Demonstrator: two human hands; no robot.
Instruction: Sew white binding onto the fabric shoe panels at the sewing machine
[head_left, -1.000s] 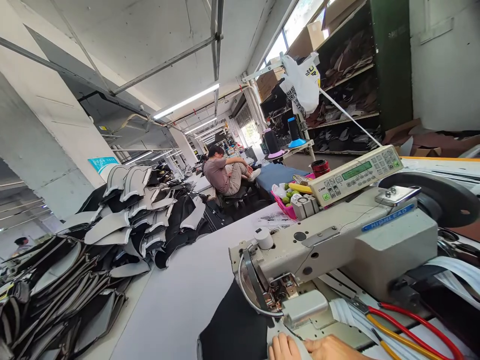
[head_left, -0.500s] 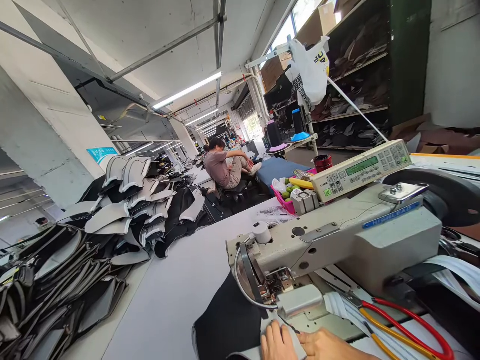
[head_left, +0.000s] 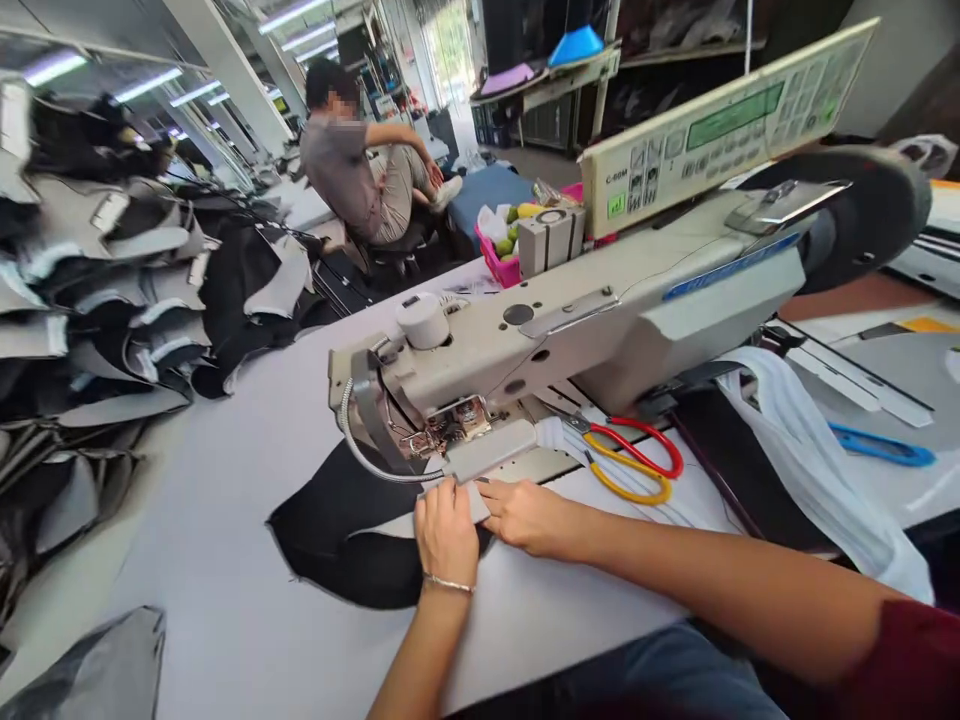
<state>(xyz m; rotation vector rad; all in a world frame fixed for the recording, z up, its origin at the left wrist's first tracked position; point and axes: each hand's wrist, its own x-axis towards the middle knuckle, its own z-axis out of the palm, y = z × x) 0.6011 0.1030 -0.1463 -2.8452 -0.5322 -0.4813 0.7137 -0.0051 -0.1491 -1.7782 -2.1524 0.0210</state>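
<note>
A black and grey fabric piece lies on the white table under the front of a sewing machine. My left hand, with a bracelet at the wrist, presses its closed fingers on a light grey strip of the piece, just in front of the needle area. Close beside it, my right hand has its fingers closed at the right edge of that grey strip. The needle itself is hidden behind the machine's head and a metal cover.
Red and yellow-handled scissors lie right of the needle area, beside white zipper tape. A control panel tops the machine. Stacked fabric pieces fill the left side. Another person sits behind, near a pink basket.
My view has tilted downward, so my forearms and more of the table now show. Both hands stay at the fabric in front of the needle area.
</note>
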